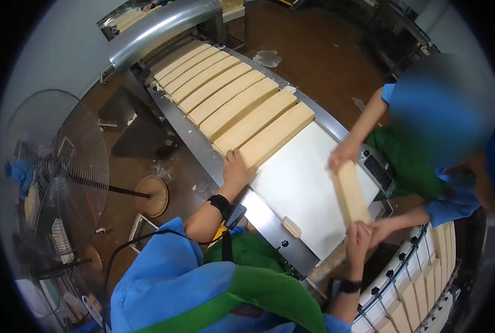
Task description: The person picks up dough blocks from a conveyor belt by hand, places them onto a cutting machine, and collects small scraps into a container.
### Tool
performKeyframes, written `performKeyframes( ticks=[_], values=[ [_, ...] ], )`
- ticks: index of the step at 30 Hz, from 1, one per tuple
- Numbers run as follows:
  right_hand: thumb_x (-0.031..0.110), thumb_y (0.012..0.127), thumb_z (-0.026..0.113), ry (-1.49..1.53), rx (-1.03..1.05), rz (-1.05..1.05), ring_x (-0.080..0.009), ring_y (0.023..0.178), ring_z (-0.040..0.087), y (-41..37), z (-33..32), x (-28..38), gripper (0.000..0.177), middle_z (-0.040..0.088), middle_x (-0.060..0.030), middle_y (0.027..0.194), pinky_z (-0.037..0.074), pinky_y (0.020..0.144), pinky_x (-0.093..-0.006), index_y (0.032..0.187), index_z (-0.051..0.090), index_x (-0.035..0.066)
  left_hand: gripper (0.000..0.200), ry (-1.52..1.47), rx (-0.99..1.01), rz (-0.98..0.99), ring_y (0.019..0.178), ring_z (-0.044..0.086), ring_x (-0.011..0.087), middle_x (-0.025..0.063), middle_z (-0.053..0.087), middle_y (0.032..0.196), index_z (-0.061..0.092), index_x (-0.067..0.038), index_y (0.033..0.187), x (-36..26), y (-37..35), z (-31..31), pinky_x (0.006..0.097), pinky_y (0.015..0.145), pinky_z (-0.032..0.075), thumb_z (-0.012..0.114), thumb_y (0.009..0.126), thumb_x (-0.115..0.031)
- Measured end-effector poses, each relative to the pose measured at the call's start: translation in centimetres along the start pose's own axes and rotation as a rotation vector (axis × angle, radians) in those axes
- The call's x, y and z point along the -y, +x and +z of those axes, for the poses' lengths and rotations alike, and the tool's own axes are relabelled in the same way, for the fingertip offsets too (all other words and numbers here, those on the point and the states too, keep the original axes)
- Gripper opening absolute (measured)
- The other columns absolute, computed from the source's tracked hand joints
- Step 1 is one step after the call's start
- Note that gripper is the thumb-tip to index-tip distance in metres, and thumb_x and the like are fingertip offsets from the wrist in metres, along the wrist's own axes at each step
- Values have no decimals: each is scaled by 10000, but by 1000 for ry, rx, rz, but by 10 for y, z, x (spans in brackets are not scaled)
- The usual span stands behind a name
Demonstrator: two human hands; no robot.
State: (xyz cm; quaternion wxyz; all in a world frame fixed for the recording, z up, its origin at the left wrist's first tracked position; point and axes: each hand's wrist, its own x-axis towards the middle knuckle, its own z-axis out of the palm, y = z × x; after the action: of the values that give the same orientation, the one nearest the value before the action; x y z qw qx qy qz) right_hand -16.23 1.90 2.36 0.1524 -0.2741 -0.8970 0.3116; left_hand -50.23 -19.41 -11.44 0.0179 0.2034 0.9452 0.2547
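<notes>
Several long pale blocks (233,100) lie side by side across a white conveyor belt (305,183). My left hand (236,171) rests flat against the near end of the closest block (278,133), fingers apart, gripping nothing. My right hand (358,240) grips the near end of a single pale block (350,191) that is turned lengthwise at the belt's end. A co-worker in blue and green stands on the right. One of their hands (344,152) is on that block's far end and the other (383,230) is beside my right hand.
A small pale offcut (292,226) lies on the belt's steel edge. A roller rack (419,294) at bottom right carries several more blocks. A control panel (377,172) sits at the belt's right side. A standing fan (59,166) is on the left, and a metal hood (158,25) covers the belt's far end.
</notes>
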Motion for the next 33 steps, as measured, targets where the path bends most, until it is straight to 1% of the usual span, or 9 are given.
performKeyframes(
  ticks=[2,6,8,10,12,17,24,28,33],
  values=[
    [136,981,454,182,-33,264,-315,706,575,41,37,13,255,581,-174,753,458,676,-362,825,578,-24,826,59,-15,22,1077,494,407,240,443,1261,397,51,1289,-6,5,0,435,914,452,794,701,-373],
    [107,969,466,31,-203,-84,-361,738,614,139,112,11,237,607,-180,770,493,720,-402,1176,552,30,854,68,37,80,1012,517,382,225,473,1229,395,45,1299,-6,7,-4,420,851,481,787,695,-413],
    [155,943,534,171,134,291,-370,952,618,177,133,11,419,631,-223,1010,488,852,-408,1342,447,63,874,48,82,108,1042,504,422,273,441,1277,362,57,1330,-4,8,-7,448,864,478,760,742,-452],
    [255,895,616,-188,48,32,-411,1161,515,217,182,-26,587,507,-262,1284,426,985,-447,1408,392,77,877,69,86,156,1000,521,407,266,459,1243,368,67,1323,-4,10,-8,443,845,481,745,748,-477],
    [387,876,623,-278,16,229,-436,1281,391,259,203,-4,676,319,-271,1447,363,1057,-478,1437,374,104,896,132,173,142,954,536,385,246,483,1189,368,78,1318,-6,14,-13,427,821,486,733,746,-507],
    [529,877,554,-303,46,424,-443,1319,359,348,227,53,726,179,-265,1531,371,1055,-478,1468,350,161,931,232,236,181,921,539,345,219,493,1120,355,96,1333,-12,16,-20,385,772,499,719,748,-529],
    [453,788,637,-270,36,662,-474,1203,439,335,209,59,773,267,-234,1429,432,994,-489,1406,352,87,920,234,225,259,980,523,371,227,490,1134,361,79,1334,-10,14,-17,413,837,479,755,727,-489],
    [396,725,680,-173,-133,880,-469,1159,457,266,141,25,841,315,-217,1324,456,951,-495,1396,317,42,860,93,454,400,989,534,384,229,491,1146,382,60,1316,-33,11,-32,431,855,487,809,705,-370],
    [451,716,727,-218,-387,1046,-503,1238,444,159,72,-39,938,4,-330,1517,423,1003,-502,1360,287,-70,848,-112,880,510,910,595,460,276,426,1194,364,11,1338,-89,-27,-27,482,789,527,811,693,-313]
  ],
)
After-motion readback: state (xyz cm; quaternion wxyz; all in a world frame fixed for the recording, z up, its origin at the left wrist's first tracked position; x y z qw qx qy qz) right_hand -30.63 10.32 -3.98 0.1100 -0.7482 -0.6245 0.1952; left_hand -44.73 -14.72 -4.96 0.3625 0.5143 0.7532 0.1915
